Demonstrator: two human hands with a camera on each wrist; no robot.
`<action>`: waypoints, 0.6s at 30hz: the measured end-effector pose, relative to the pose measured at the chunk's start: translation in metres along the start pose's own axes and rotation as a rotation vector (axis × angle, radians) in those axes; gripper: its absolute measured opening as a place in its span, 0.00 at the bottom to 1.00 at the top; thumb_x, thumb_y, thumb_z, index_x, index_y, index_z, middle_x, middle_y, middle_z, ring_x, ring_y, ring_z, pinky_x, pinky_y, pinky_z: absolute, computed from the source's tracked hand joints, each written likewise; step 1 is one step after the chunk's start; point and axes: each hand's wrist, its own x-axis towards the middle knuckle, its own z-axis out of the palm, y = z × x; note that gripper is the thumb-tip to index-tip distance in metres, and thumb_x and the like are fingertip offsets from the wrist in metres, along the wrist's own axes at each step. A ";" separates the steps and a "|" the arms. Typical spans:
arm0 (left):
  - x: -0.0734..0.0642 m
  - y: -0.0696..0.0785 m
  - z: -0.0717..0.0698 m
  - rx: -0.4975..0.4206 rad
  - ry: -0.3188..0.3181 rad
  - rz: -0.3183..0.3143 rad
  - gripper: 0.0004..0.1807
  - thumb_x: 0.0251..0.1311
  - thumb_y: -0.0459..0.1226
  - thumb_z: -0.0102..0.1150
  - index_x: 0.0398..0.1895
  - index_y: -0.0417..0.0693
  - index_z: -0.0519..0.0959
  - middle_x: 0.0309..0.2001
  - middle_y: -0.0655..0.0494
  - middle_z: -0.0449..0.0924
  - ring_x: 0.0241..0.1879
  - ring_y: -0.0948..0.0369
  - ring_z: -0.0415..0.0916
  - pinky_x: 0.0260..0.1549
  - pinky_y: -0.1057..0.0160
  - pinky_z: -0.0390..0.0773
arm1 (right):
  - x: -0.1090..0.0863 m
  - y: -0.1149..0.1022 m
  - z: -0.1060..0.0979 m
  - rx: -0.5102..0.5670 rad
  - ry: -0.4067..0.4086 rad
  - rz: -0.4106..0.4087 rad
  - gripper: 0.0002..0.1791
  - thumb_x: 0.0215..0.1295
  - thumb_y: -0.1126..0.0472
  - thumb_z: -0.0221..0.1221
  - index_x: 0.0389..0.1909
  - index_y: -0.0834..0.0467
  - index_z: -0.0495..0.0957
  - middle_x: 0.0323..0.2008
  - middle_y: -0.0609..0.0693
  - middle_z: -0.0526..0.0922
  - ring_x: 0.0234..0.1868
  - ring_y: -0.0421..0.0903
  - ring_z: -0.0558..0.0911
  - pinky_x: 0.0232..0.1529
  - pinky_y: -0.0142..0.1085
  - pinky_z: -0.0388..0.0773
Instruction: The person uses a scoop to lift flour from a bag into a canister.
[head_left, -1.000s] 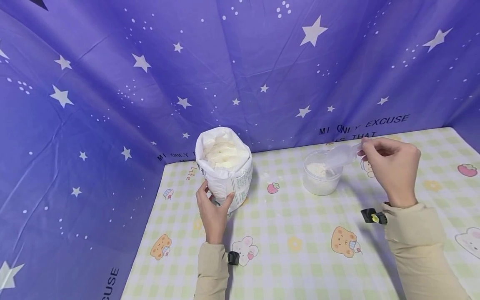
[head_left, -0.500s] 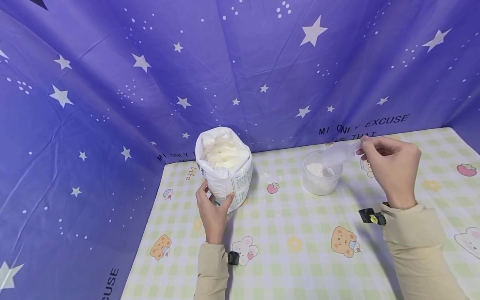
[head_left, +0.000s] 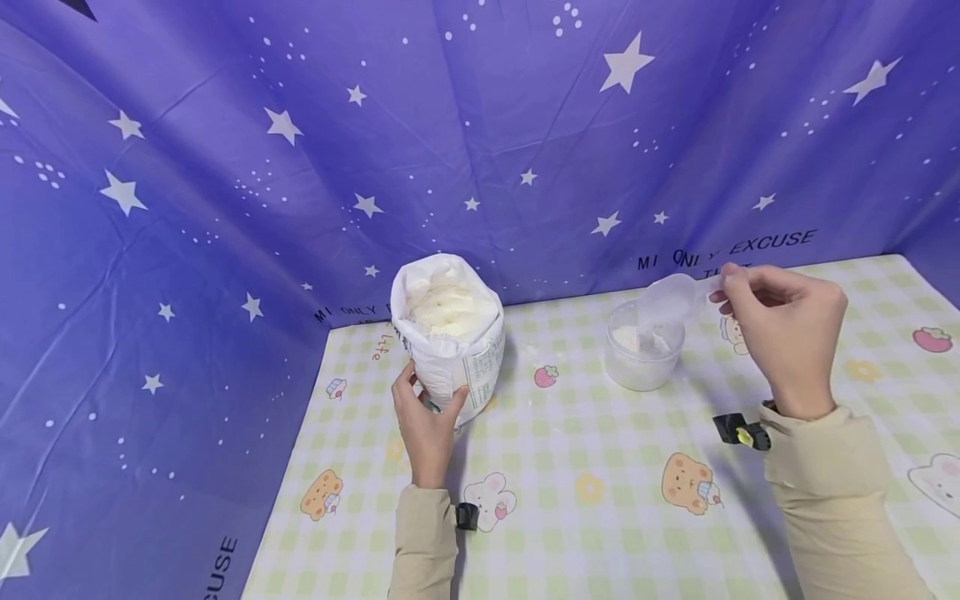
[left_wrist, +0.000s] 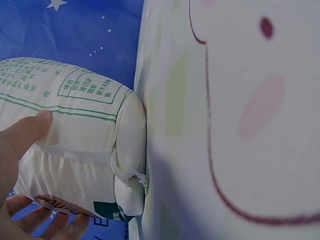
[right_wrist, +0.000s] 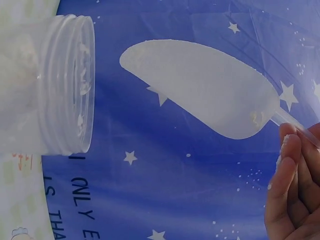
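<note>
Beige slvs (head_left: 828, 492) both sides, blk wrist units (head_left: 467, 516), R one w/ yellow bit (head_left: 744, 437).

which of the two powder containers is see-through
The round tub below the scoop: powder shows through it, whereas the printed bag the left hand holds is opaque.

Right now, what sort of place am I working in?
Probably an improvised tabletop work corner: a star-printed blue sheet hangs behind a checked cartoon-print table covering, and an open bag of pale powder stands there near a clear tub. The wider room is hidden.
</note>
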 end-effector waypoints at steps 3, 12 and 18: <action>0.000 0.000 0.000 -0.001 -0.002 0.002 0.45 0.45 0.33 0.78 0.67 0.41 0.63 0.62 0.45 0.67 0.63 0.52 0.67 0.60 0.58 0.79 | 0.000 -0.002 0.003 0.023 -0.002 -0.007 0.14 0.63 0.64 0.62 0.26 0.72 0.86 0.17 0.37 0.83 0.17 0.34 0.79 0.16 0.21 0.74; -0.001 0.002 -0.001 0.010 -0.008 0.007 0.46 0.46 0.34 0.78 0.68 0.41 0.62 0.62 0.45 0.66 0.64 0.51 0.66 0.61 0.57 0.78 | -0.005 -0.007 0.022 0.040 -0.039 -0.036 0.13 0.65 0.63 0.63 0.30 0.70 0.87 0.19 0.34 0.83 0.18 0.33 0.79 0.23 0.20 0.78; -0.001 0.002 0.000 0.014 -0.005 0.003 0.46 0.46 0.34 0.78 0.68 0.40 0.62 0.62 0.44 0.66 0.64 0.51 0.66 0.61 0.57 0.78 | -0.008 -0.011 0.037 0.089 -0.061 -0.043 0.12 0.65 0.62 0.63 0.32 0.69 0.87 0.20 0.35 0.84 0.18 0.35 0.80 0.23 0.22 0.79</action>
